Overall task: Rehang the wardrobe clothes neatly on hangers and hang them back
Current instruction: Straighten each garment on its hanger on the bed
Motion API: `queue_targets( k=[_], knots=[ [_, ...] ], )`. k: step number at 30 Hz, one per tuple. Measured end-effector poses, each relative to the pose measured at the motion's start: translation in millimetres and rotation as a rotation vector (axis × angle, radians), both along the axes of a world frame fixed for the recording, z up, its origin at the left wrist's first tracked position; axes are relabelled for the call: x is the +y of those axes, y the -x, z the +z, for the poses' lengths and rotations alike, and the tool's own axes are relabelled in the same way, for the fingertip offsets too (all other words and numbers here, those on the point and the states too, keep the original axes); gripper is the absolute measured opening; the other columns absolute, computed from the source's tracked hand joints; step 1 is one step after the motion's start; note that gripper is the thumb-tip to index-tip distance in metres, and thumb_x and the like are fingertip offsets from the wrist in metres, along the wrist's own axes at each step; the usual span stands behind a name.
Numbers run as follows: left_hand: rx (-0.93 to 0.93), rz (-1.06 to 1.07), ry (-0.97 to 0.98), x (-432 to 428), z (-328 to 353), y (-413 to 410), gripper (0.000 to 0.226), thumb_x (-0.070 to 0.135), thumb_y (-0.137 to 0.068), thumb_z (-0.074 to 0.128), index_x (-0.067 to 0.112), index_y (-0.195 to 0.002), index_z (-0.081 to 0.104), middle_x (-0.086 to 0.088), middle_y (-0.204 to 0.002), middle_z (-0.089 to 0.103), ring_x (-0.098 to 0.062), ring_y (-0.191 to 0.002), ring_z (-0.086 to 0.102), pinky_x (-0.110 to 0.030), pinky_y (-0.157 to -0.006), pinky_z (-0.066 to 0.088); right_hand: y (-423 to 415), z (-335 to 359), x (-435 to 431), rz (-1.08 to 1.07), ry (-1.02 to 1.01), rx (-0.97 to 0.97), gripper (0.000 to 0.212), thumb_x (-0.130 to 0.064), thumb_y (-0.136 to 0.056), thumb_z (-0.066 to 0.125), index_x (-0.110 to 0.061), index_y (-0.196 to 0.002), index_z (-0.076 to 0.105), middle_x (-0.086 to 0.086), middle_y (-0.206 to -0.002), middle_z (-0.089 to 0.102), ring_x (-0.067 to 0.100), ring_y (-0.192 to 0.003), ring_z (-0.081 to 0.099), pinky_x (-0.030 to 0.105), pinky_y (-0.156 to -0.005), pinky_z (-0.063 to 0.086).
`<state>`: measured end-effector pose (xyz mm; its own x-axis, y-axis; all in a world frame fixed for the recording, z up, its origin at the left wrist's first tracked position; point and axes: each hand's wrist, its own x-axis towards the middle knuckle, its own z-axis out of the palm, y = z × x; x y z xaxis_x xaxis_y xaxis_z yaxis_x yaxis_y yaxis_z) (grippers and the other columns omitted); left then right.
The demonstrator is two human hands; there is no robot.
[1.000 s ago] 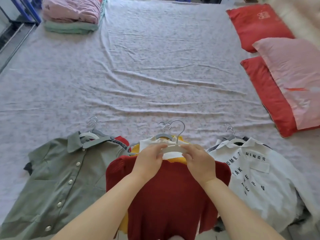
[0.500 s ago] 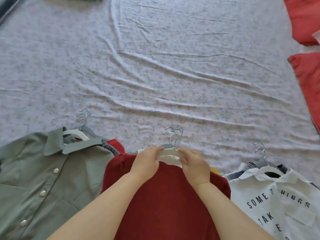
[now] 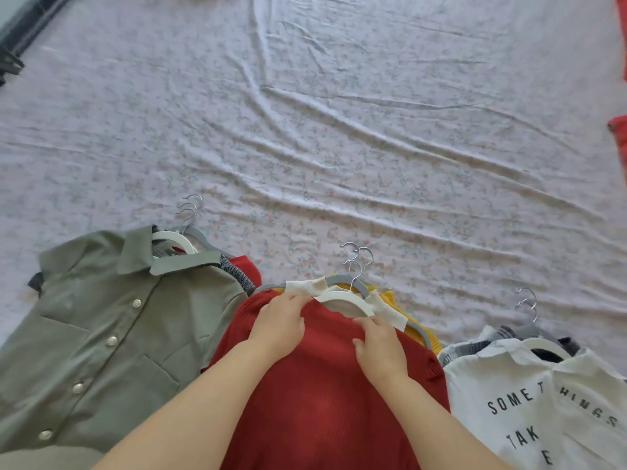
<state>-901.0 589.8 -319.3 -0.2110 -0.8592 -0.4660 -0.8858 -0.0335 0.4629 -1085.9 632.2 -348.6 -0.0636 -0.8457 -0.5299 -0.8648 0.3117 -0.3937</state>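
So the red sweater lies flat on the bed sheet. The left hand and right hand both have curled fingers pinching its neckline. The white hanger sits right between the fingertips, with its hook just beyond them.

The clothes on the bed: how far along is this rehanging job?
Looks done: the green shirt and the white printed shirt already lie on hangers. In hand: the left hand and right hand pinch the red sweater at its neckline, by a white hanger. Left: nothing is hung back yet; every garment lies on the bed sheet.
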Motion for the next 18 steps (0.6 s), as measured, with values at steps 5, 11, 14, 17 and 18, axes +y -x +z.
queue_targets(
  k=[5, 11, 14, 17, 18],
  knots=[
    [0.005, 0.039, 0.035, 11, 52, -21, 0.046, 0.012, -0.087, 0.048, 0.022, -0.132, 0.048, 0.0, -0.135, 0.048, -0.019, -0.125, 0.042, -0.033, -0.102, 0.035, -20, 46, 12, 0.092, -0.022, -0.02, 0.041, -0.021, -0.091, 0.054, -0.023, -0.131, 0.048, -0.003, -0.131, 0.046, 0.016, -0.125, 0.04, 0.031, -0.103, 0.035],
    [-0.06, 0.076, 0.057, 37, 106, -66, 0.043, 0.018, -0.089, 0.047, 0.023, -0.132, 0.047, 0.001, -0.131, 0.049, -0.018, -0.122, 0.043, -0.031, -0.1, 0.035, -49, 94, 25, 0.153, -0.001, -0.035, 0.042, -0.023, -0.091, 0.054, -0.024, -0.132, 0.047, -0.004, -0.132, 0.045, 0.015, -0.125, 0.04, 0.031, -0.104, 0.036],
    [-0.08, 0.101, 0.056, 46, 124, -91, 0.044, 0.018, -0.089, 0.046, 0.024, -0.132, 0.046, 0.001, -0.131, 0.049, -0.018, -0.122, 0.044, -0.032, -0.1, 0.035, -64, 108, 26, 0.158, 0.018, -0.025, 0.041, -0.023, -0.09, 0.056, -0.024, -0.131, 0.048, -0.004, -0.131, 0.046, 0.015, -0.125, 0.041, 0.031, -0.103, 0.037],
    [-0.097, 0.114, 0.047, 49, 134, -119, 0.043, 0.018, -0.089, 0.046, 0.024, -0.131, 0.046, 0.0, -0.131, 0.049, -0.02, -0.121, 0.045, -0.033, -0.099, 0.036, -82, 117, 24, 0.151, 0.035, -0.023, 0.041, -0.023, -0.089, 0.057, -0.024, -0.13, 0.05, -0.004, -0.13, 0.046, 0.014, -0.124, 0.043, 0.031, -0.102, 0.039],
    [-0.101, 0.113, 0.047, 49, 135, -129, 0.043, 0.017, -0.088, 0.046, 0.024, -0.131, 0.046, 0.0, -0.131, 0.049, -0.021, -0.12, 0.045, -0.034, -0.099, 0.036, -89, 118, 23, 0.151, 0.038, -0.016, 0.041, -0.023, -0.089, 0.057, -0.024, -0.13, 0.05, -0.003, -0.13, 0.047, 0.014, -0.124, 0.043, 0.031, -0.102, 0.039]
  ],
)
